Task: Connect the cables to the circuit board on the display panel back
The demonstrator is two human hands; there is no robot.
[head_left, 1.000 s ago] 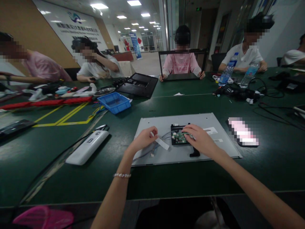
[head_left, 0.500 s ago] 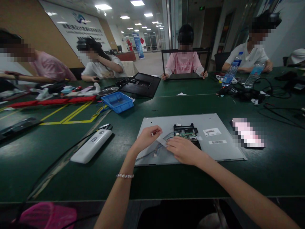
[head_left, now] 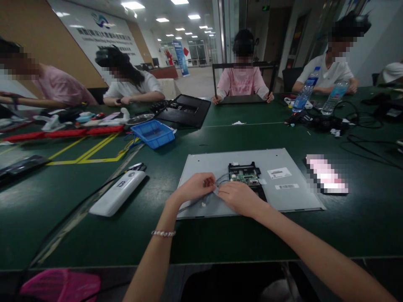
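Note:
A grey metal panel [head_left: 283,159] lies flat on the green table [head_left: 220,134] in front of me. A small green circuit board [head_left: 244,175] in a black frame sits on its middle, with thin cables [head_left: 222,179] running left from it. My left hand [head_left: 194,187] is curled, pinching the cables at the panel's near left part. My right hand [head_left: 239,197] lies knuckles up just beside it, fingers closed on the same cables, right in front of the circuit board. The two hands almost touch.
A white oblong device [head_left: 118,193] lies left of the panel, a blue plastic tray [head_left: 153,134] farther back. A pink-cased object [head_left: 325,175] lies right of the panel. A black monitor shell [head_left: 185,110], water bottles [head_left: 302,95], cords and several seated people line the far side.
My right hand has come off the circuit board and moved left and nearer to the cables. My left hand has lowered and closed in beside it; the white strip it held no longer shows.

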